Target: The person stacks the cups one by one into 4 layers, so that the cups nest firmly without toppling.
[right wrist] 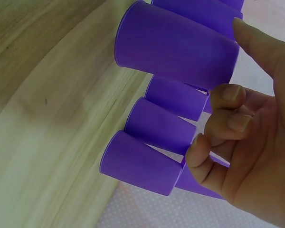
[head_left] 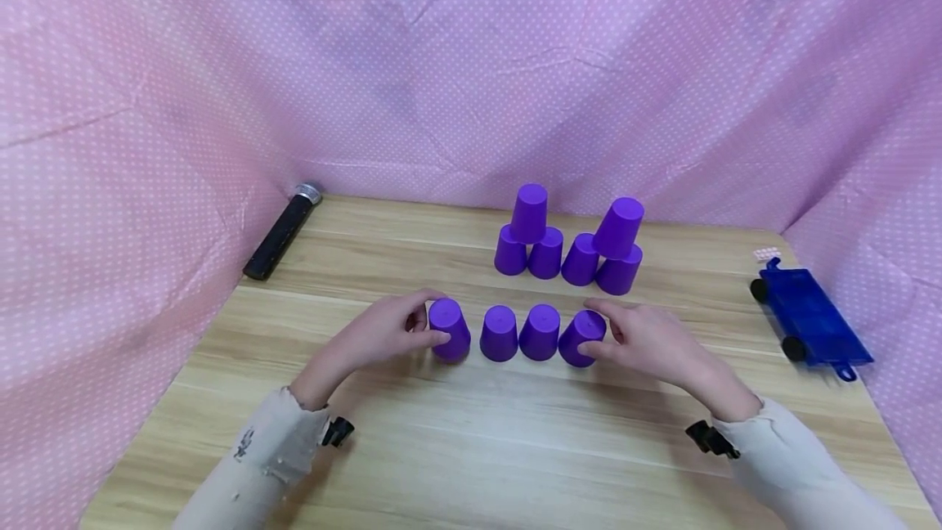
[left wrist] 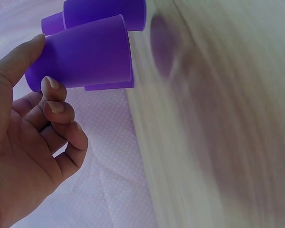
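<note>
Several purple cups stand upside down on the wooden table in the head view. My left hand (head_left: 383, 328) pinches the leftmost cup (head_left: 450, 334) of the front row between thumb and fingers, near its closed end. At the row's other end, my right hand (head_left: 651, 342) grips the rightmost cup (head_left: 581, 339) the same way; it leans slightly. Between them are two more cups, the left one (head_left: 499, 335) and the right one (head_left: 540, 334), side by side. In the wrist views, the held left cup (left wrist: 85, 52) and held right cup (right wrist: 175, 45) lie between thumb and fingertips.
Behind the row, a left stack (head_left: 529, 215) and a right stack (head_left: 619, 227) each have one cup over two. A black microphone (head_left: 280, 235) lies at the back left. A blue toy cart (head_left: 817, 317) is at the right edge. Pink dotted cloth (head_left: 441, 88) encloses the table (head_left: 471, 448).
</note>
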Tool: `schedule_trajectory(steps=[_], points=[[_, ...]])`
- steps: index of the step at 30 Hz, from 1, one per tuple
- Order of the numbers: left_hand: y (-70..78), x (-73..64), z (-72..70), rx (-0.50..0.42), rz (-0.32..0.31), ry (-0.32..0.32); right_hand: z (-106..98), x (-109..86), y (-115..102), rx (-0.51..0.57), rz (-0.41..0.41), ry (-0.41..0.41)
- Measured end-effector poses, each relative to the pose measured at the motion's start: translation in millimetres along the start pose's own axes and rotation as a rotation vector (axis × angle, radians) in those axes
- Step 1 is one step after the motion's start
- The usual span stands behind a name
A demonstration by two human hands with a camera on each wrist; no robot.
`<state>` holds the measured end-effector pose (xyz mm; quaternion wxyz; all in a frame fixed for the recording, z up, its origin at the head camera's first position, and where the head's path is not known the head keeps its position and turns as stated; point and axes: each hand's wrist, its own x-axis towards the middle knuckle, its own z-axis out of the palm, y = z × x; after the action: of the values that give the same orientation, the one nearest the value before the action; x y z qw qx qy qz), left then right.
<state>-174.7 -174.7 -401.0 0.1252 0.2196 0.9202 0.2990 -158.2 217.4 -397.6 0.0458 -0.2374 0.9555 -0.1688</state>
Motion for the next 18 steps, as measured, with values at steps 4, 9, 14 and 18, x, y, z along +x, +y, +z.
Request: schedule_trajectory(steps=[4,9,14,18], points=[[5.1,0.4,-5.7,0.013,0.004,0.013,2.4,0.7,1.4,0.019,-0.007,0.006],[11.8,3.4,-14.0,0.010,0.020,0.014,6.7,1.9,3.5,0.044,-0.019,0.023],[21.5,10.8,-26.0,-0.031,0.051,0.016,10.7,3.0,5.3,0.076,-0.005,0.021],[31.8,19.6,-37.1,-0.037,0.090,0.031,12.8,2.7,6.5,0.105,-0.004,0.032]])
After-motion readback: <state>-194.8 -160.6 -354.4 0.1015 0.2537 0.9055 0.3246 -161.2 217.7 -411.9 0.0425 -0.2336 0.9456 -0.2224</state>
